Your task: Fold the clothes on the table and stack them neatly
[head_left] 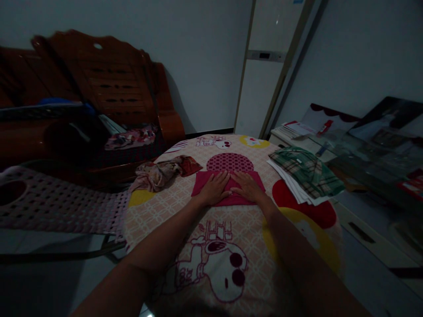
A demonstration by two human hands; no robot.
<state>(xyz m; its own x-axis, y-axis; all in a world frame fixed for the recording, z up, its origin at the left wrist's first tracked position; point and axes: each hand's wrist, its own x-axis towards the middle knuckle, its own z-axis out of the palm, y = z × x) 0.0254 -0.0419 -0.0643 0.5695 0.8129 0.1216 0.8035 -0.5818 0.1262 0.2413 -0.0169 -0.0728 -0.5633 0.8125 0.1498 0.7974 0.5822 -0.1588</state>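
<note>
A folded magenta cloth or garment lies flat in the middle of a round table with a patterned cover. My left hand rests flat on its left half, fingers stretched out. On the right half lies my right hand, also palm down with its fingers extended. The two hands nearly meet at the cloth's centre. To their left is a crumpled beige and red cloth. On the right side sits a folded green plaid garment on top of folded white cloth.
A wooden bench with fabric on its seat stands at the back left. Nearer left is a woven chair. A tall white cabinet-like unit stands behind the table. A glass-topped cabinet with papers runs along the right.
</note>
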